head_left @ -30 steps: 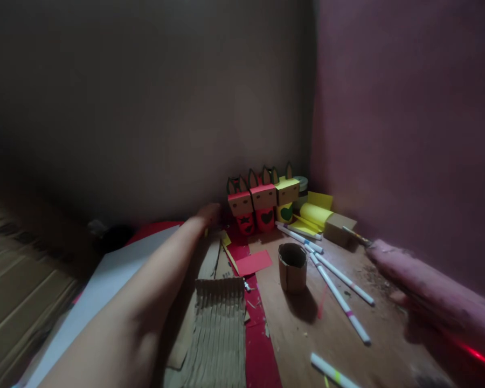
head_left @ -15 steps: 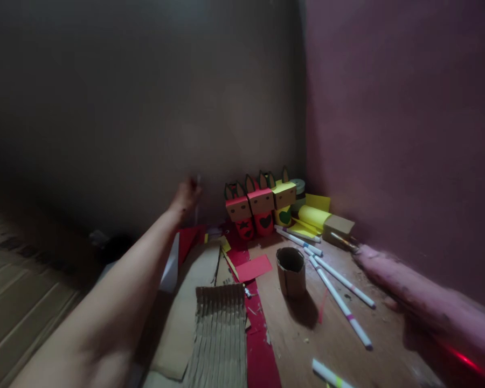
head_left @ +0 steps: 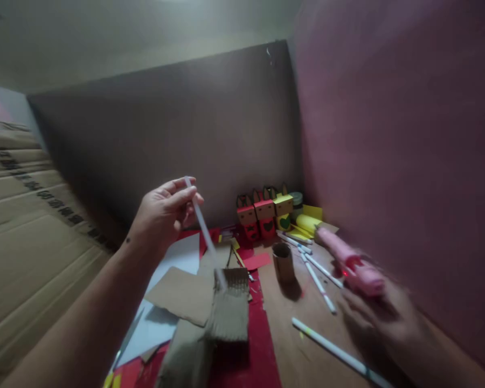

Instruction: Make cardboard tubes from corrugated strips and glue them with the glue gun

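Between the thumb and fingers of my left hand (head_left: 170, 207) is a long translucent glue stick (head_left: 205, 231), slanting down over the corrugated cardboard piece (head_left: 230, 312). My right hand (head_left: 388, 318) is wrapped round a pink hot glue gun (head_left: 347, 258); its nozzle points away to the upper left and a small red light glows on it. A short cardboard tube (head_left: 283, 264) stands upright on the wooden tabletop between my hands.
Three cardboard animal figures, two red (head_left: 264, 213) and one yellow (head_left: 283, 210), stand by the back wall. Several white markers (head_left: 317, 283) lie across the table. White paper (head_left: 153, 318) and flat cardboard (head_left: 181, 293) lie left. A big carton (head_left: 36, 242) stands far left; a pink wall bounds the right.
My left hand has come back from near the wall with the glue stick, now more clearly visible. The glue gun has come further into view, with my right hand now showing. The view has tilted up.
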Demonstrator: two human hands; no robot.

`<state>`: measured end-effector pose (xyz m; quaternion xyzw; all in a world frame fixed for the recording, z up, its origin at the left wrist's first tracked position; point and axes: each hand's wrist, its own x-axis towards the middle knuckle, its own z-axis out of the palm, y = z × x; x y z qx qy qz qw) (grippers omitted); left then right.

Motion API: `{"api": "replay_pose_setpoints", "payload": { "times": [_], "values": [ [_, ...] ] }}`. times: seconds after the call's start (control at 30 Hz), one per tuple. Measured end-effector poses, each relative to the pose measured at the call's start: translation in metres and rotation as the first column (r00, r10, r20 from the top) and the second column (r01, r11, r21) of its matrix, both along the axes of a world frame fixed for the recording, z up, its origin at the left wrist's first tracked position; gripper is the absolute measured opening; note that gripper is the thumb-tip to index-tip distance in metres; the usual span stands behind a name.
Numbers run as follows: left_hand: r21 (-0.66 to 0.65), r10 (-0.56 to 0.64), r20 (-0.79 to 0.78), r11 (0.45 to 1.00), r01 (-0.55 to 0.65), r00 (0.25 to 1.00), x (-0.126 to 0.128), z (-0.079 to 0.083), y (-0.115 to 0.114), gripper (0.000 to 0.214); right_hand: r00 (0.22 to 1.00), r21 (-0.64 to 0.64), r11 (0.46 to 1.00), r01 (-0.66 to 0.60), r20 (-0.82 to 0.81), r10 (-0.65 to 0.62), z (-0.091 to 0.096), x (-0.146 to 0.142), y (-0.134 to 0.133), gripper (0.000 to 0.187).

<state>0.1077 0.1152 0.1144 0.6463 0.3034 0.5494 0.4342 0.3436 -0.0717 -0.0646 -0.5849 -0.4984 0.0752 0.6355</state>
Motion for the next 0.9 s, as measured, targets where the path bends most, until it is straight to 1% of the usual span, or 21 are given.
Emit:
{"api": "replay_pose_setpoints", "payload": {
  "times": [0.03, 0.07, 0.1, 0.13, 0.17, 0.2, 0.23, 0.27, 0.3, 0.33, 0.37, 0.43, 0.57, 0.7, 0.8, 0.9],
  "values": [
    [-0.056, -0.030, -0.034, 0.998, 0.028, 0.999, 0.003, -0.005, -0.020, 0.033, 0.998, -0.012, 0.999, -0.049, 0.027, 0.050, 0.007, -0.003, 0.001, 0.026],
    [-0.102, -0.063, -0.048, 0.993, 0.058, 0.997, 0.007, -0.013, -0.041, 0.035, 0.997, -0.016, 0.998, -0.057, 0.052, 0.058, 0.012, -0.006, 0.001, 0.026],
    [-0.159, -0.116, -0.067, 0.982, 0.104, 0.991, 0.011, -0.023, -0.061, 0.035, 0.995, -0.020, 0.998, -0.059, 0.079, 0.061, 0.015, -0.009, 0.001, 0.025],
    [-0.239, -0.192, -0.097, 0.957, 0.164, 0.977, 0.016, -0.034, -0.081, 0.036, 0.993, -0.042, 0.997, -0.061, 0.101, 0.065, 0.017, -0.011, 0.000, 0.023],
    [-0.333, -0.278, -0.117, 0.916, 0.226, 0.953, 0.021, -0.047, -0.101, 0.037, 0.992, -0.073, 0.997, -0.037, 0.114, 0.045, 0.017, -0.013, -0.001, 0.019],
    [-0.433, -0.361, -0.104, 0.855, 0.284, 0.927, 0.027, -0.059, -0.118, 0.037, 0.991, -0.092, 0.996, 0.013, 0.133, -0.001, 0.017, -0.014, -0.002, 0.017],
    [-0.489, -0.394, -0.056, 0.812, 0.319, 0.918, 0.033, -0.070, -0.135, 0.037, 0.988, -0.102, 0.994, 0.048, 0.154, -0.032, 0.017, -0.015, -0.003, 0.016],
    [-0.533, -0.434, -0.039, 0.771, 0.349, 0.900, 0.040, -0.080, -0.149, 0.036, 0.984, -0.100, 0.992, 0.078, 0.169, -0.060, 0.016, -0.016, -0.003, 0.016],
    [-0.557, -0.469, -0.040, 0.744, 0.370, 0.882, 0.046, -0.088, -0.160, 0.035, 0.980, -0.094, 0.991, 0.093, 0.182, -0.075, 0.015, -0.017, -0.003, 0.017],
    [-0.567, -0.482, -0.039, 0.732, 0.377, 0.875, 0.051, -0.095, -0.169, 0.036, 0.977, -0.081, 0.992, 0.101, 0.197, -0.084, 0.014, -0.018, -0.002, 0.018],
    [-0.573, -0.491, -0.046, 0.726, 0.380, 0.870, 0.057, -0.100, -0.175, 0.037, 0.973, -0.066, 0.992, 0.109, 0.211, -0.093, 0.013, -0.020, -0.001, 0.019],
    [-0.563, -0.482, -0.050, 0.737, 0.374, 0.875, 0.066, -0.105, -0.182, 0.039, 0.963, -0.052, 0.990, 0.133, 0.241, -0.116, 0.010, -0.022, 0.000, 0.016],
    [-0.542, -0.486, -0.043, 0.745, 0.388, 0.873, 0.078, -0.107, -0.185, 0.040, 0.954, -0.071, 0.986, 0.152, 0.272, -0.128, 0.008, -0.026, -0.001, 0.011],
    [-0.548, -0.474, -0.033, 0.745, 0.381, 0.880, 0.081, -0.110, -0.183, 0.036, 0.956, -0.061, 0.986, 0.153, 0.264, -0.132, 0.011, -0.027, -0.004, 0.014],
    [-0.543, -0.478, -0.001, 0.738, 0.401, 0.878, 0.080, -0.113, -0.181, 0.033, 0.949, -0.057, 0.986, 0.157, 0.286, -0.135, 0.013, -0.028, -0.005, 0.018],
    [-0.550, -0.466, 0.008, 0.737, 0.393, 0.885, 0.079, -0.116, -0.179, 0.031, 0.940, -0.052, 0.986, 0.161, 0.312, -0.137, 0.012, -0.027, -0.005, 0.021]
  ]
}}
